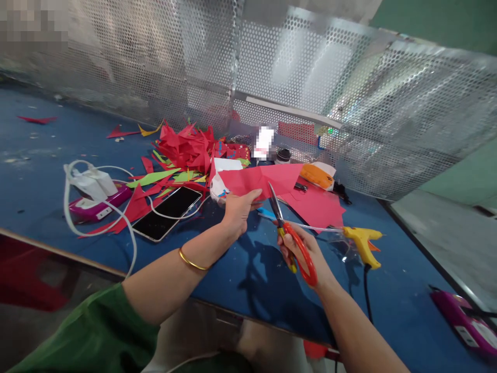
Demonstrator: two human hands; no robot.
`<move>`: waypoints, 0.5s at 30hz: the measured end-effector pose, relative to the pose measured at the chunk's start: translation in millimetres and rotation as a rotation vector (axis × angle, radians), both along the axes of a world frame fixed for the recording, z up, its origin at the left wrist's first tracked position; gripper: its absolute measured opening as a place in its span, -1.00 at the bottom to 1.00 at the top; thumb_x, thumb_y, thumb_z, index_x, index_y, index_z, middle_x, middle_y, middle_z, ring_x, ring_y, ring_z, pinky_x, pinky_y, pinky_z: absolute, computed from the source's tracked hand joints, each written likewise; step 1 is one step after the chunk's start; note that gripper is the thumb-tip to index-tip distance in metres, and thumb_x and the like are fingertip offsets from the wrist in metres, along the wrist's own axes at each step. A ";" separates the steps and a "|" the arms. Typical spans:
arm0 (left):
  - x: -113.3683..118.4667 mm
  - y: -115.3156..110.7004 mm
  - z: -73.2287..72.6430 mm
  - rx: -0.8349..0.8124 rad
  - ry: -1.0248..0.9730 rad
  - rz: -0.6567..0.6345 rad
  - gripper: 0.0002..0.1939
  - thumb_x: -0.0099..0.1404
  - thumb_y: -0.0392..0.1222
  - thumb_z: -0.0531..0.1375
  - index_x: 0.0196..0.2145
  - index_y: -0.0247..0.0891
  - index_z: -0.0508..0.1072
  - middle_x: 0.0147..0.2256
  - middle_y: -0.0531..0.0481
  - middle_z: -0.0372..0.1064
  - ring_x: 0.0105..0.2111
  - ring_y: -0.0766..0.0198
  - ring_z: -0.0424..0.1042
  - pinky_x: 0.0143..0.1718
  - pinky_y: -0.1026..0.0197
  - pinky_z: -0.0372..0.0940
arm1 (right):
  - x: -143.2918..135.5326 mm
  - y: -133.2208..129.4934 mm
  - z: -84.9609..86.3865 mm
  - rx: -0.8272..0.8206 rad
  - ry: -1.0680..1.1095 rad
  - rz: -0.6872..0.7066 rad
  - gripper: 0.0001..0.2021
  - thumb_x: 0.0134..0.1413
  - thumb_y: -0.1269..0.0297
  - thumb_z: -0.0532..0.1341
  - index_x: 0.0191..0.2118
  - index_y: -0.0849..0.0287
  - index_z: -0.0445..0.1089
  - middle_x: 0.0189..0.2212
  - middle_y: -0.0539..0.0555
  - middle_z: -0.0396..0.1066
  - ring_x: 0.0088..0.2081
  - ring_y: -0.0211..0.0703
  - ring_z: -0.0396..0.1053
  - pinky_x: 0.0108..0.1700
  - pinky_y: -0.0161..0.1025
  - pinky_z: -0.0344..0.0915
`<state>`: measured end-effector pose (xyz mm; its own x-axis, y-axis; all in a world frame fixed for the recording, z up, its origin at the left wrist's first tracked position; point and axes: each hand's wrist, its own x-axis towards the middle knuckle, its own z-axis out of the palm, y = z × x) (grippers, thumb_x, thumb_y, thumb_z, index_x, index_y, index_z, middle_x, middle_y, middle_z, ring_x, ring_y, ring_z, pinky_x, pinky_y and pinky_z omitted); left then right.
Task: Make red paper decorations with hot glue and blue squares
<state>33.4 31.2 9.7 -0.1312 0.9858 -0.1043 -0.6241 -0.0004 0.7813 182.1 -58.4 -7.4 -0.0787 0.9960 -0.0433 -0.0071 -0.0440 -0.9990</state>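
My left hand (239, 211) pinches the lower edge of a red paper sheet (260, 181), thumb on top, above the middle of the blue table. Around the handles of the scissors (298, 251), orange-red and yellow, my right hand (301, 248) is closed. The metal blades point up and away, and their tips touch or overlap the sheet's lower right part. More red paper (320, 207) lies flat behind and to the right of the scissors.
A heap of red scraps (186, 145), a phone (169, 213), and a purple power strip (101, 202) with white cables lie left. A yellow glue gun (363, 243) and another purple strip (464, 318) are right. Perforated metal (291, 67) borders the table's back.
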 end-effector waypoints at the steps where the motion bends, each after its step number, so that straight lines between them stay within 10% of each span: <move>1: 0.3 0.0 -0.6 0.003 0.001 -0.002 -0.75 -0.12 -0.28 0.43 -0.42 -0.38 0.56 -0.47 -0.10 0.56 -0.50 0.19 0.54 -0.43 0.20 0.43 | -0.5 0.0 -0.3 -0.003 0.001 0.002 -0.39 -0.09 -0.19 0.37 -0.02 0.15 0.40 -0.50 -0.08 0.29 -0.60 -0.38 0.15 -0.64 -0.41 0.12; 15: 2.0 -3.1 1.0 -0.022 0.012 -0.016 -0.87 -0.05 -0.35 0.39 -0.45 -0.38 0.57 -0.48 -0.11 0.56 -0.50 0.21 0.54 -0.45 0.22 0.43 | -3.1 -2.3 4.8 -0.041 -0.009 0.005 -0.51 -0.09 -0.20 0.37 -0.28 0.15 0.37 -0.61 -0.14 0.21 -0.66 -0.41 0.13 -0.63 -0.41 0.12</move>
